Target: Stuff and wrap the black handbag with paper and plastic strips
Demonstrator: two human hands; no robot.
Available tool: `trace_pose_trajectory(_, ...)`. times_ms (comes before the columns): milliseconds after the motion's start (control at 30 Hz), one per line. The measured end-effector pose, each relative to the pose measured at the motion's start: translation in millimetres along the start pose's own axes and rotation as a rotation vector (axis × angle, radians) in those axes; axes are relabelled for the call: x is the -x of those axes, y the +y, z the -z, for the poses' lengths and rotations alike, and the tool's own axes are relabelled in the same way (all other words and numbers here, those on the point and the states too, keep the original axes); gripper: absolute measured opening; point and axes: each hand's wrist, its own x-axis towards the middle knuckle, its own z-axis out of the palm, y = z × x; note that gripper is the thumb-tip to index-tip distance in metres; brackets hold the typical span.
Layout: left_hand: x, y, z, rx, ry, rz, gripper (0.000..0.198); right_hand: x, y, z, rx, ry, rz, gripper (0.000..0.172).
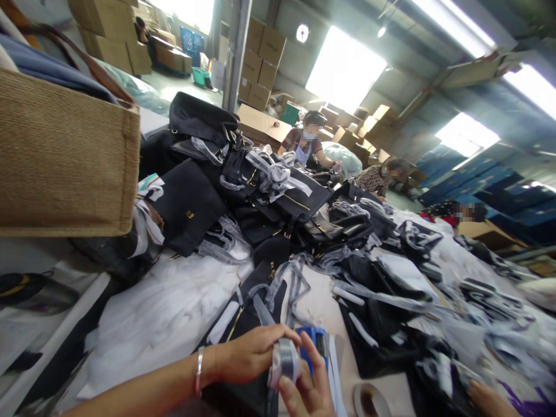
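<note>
My left hand (pixel 245 356), with a bracelet at the wrist, comes in from the lower left and grips a small grey-and-white roll (pixel 286 360) that looks like tape. My right hand (pixel 310 385) holds the same roll from the near right side, thumb against it and fingers curved round. Under and beyond my hands lies a black bag (pixel 237 324) with a gold zip and straps in clear wrapping. Close behind my right hand is a blue object (pixel 319 341), partly hidden, perhaps a tape dispenser. A larger tape roll (pixel 369 401) lies to the right.
Black bags (pixel 278 202) with wrapped straps are heaped across the table. White wrapping material (pixel 169 313) lies at left, below a woven tan bag (pixel 65 156). Another person's hand (pixel 493 399) shows at lower right. Several people (pixel 304 147) work farther back, near stacked cartons (pixel 263 63).
</note>
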Motion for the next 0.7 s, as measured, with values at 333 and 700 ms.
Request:
trace_pose_trajectory(333, 3.3, -25.3, 7.2, -0.237, -0.004, 0.184, 0.01, -19.1, 39.9, -1.1, 0.055, -0.107, 0.009, 0.078)
trace_pose_trajectory(700, 1.6, -17.5, 9.6, -0.538, -0.164, 0.126, 0.03, -28.7, 36.1, 1.5, 0.807, -0.026, 0.324, 0.046)
